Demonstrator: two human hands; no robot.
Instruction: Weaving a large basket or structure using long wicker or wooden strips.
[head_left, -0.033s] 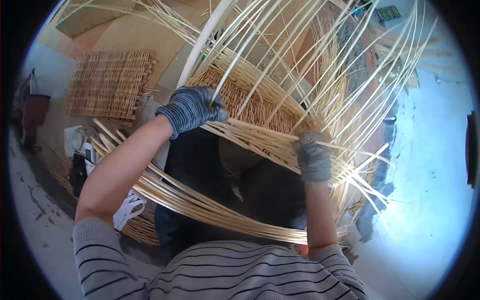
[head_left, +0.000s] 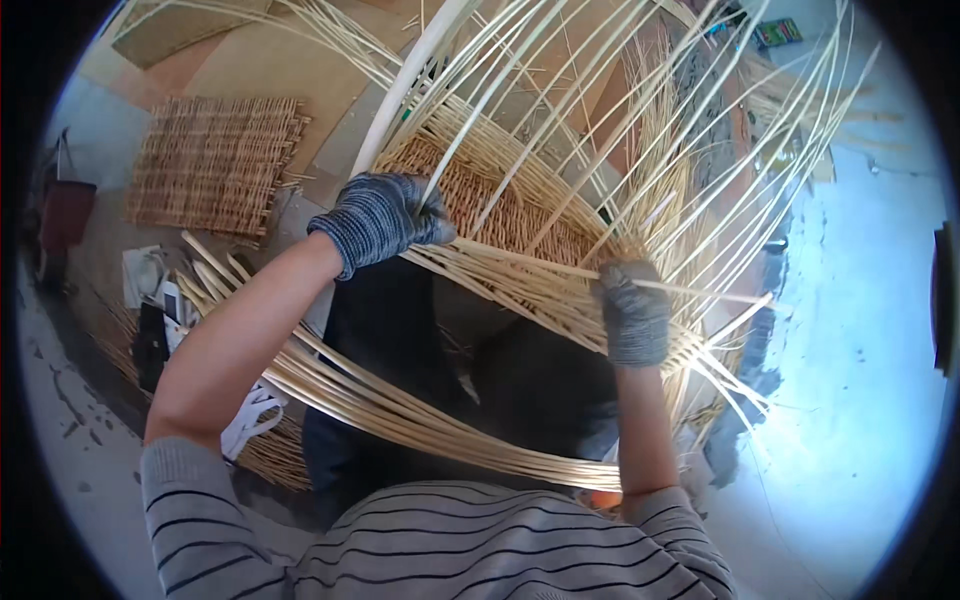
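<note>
A half-woven wicker basket (head_left: 530, 225) lies across in front of me, with a brown woven bottom, pale walls and long upright stakes. My left hand (head_left: 385, 222), in a grey-blue knit glove, is closed on the near wall's top edge at the left end, where a thick pale rod rises beside it. My right hand (head_left: 635, 312), in a grey glove, is closed round a pale willow rod (head_left: 545, 265) at the right end of the same wall. The rod runs along the wall between both hands; its tip sticks out past my right hand. Both sets of fingertips are partly hidden.
A bundle of peeled rods (head_left: 430, 420) curves across my lap under both forearms. A brown woven panel (head_left: 215, 168) lies on the floor at the left, near a dark red container (head_left: 67, 215). Loose thin rods (head_left: 655, 130) are heaped beyond the basket's right end.
My right hand has shifted slightly to the right along the basket's near wall. The left hand keeps its grip in nearly the same place.
</note>
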